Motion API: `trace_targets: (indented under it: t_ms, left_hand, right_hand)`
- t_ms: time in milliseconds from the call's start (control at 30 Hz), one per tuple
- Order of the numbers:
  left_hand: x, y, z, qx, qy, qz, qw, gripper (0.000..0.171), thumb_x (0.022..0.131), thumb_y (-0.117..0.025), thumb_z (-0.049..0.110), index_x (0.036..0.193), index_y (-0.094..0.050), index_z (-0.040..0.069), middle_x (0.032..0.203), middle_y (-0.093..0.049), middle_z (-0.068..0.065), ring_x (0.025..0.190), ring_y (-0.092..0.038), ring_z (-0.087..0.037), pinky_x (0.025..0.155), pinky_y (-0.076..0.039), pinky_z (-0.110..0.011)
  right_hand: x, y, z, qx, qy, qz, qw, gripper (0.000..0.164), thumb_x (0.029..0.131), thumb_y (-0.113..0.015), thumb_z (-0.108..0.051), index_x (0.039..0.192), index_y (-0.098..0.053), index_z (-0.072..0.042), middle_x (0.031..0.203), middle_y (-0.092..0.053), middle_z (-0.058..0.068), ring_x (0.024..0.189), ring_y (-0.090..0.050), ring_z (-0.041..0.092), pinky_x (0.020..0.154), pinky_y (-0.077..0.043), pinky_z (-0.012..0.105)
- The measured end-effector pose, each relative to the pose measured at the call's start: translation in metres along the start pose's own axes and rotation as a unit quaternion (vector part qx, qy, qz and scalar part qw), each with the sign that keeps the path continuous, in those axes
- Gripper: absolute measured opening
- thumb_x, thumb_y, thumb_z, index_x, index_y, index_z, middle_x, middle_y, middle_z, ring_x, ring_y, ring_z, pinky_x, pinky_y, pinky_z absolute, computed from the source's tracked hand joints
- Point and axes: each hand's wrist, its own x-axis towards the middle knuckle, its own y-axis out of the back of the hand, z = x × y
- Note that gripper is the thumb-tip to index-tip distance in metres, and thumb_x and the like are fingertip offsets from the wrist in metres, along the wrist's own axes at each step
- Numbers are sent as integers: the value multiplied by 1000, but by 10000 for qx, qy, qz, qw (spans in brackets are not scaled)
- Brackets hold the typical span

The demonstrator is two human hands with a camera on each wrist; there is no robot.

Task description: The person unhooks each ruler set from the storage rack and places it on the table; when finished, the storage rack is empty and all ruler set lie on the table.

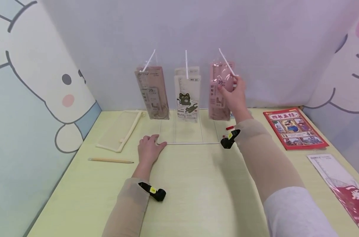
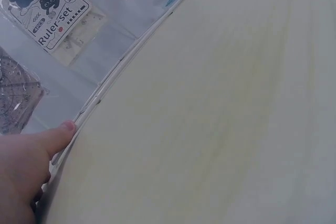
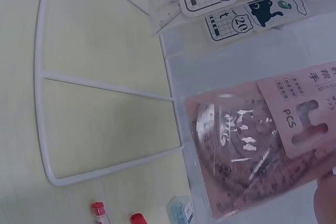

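A white wire rack point(image 1: 194, 143) stands on the table, with three white hooks jutting forward. My left hand point(image 1: 148, 149) holds its front bar near the left corner; in the left wrist view the thumb point(image 2: 63, 132) lies along the bar. On the right hook hangs a pink ruler set point(image 1: 218, 110) in clear packaging. My right hand point(image 1: 238, 97) pinches its right edge, thumb in front, close to the hook's tip. A cat-print ruler set point(image 1: 187, 95) hangs on the middle hook with another behind it. The left hook bears a brownish-pink ruler set point(image 1: 153, 93).
A cream mesh pouch point(image 1: 117, 130) and a pencil point(image 1: 109, 160) lie at left. To the right are a red book point(image 1: 295, 129) and a red-and-white ruler pack point(image 1: 339, 184). Red-capped pens point(image 3: 100, 211) lie beside the rack's right end. A grey wall stands behind.
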Motion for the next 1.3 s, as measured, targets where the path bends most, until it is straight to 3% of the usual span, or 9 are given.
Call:
trace_targets:
  t_ms: [167, 467, 700, 1067, 1300]
  left_hand:
    - [2, -1, 0, 5, 16, 13, 10000, 61, 86, -60, 53, 131, -54, 12, 120, -49, -18, 108, -43, -36, 90, -34, -50]
    - [3, -3, -1, 35, 1, 62, 10000, 61, 86, -60, 53, 131, -54, 12, 120, -49, -19, 106, -43, -36, 89, -34, -50]
    - [0, -2, 0, 104, 4, 27, 9999, 61, 86, -59, 53, 131, -54, 12, 121, -49, -19, 106, -44, -37, 88, -35, -49]
    - [-2, -3, 0, 77, 54, 0, 10000, 62, 86, -59, 53, 131, -53, 12, 122, -48, -19, 105, -43, -36, 89, -34, -49]
    - [-2, -1, 2, 51, 57, -4, 10000, 61, 86, -59, 52, 131, -54, 11, 121, -48, -19, 106, -43, -37, 89, -34, -49]
  right_hand:
    - [-1, 3, 0, 9, -107, 234, 9997, 78, 78, -71, -44, 141, -27, -36, 138, -21, -1, 117, -44, 19, 90, -45, 40]
    - [-13, 12, 4, -168, 346, 408, 9984, 73, 79, -72, -37, 139, -31, -38, 134, -28, 2, 107, -50, 19, 80, -51, 34]
    - [-26, 24, 8, -419, 671, 211, 9966, 72, 83, -70, -32, 141, -27, -36, 130, -32, 6, 105, -51, 20, 82, -50, 36]
    - [-46, 40, 10, -380, 1034, -31, 9939, 73, 82, -70, -36, 140, -25, -38, 135, -42, 11, 112, -53, 28, 86, -48, 46]
    - [-59, 47, 6, -369, 1207, -111, 9919, 72, 84, -69, -32, 140, -24, -38, 122, -47, 13, 102, -56, 27, 82, -50, 47]
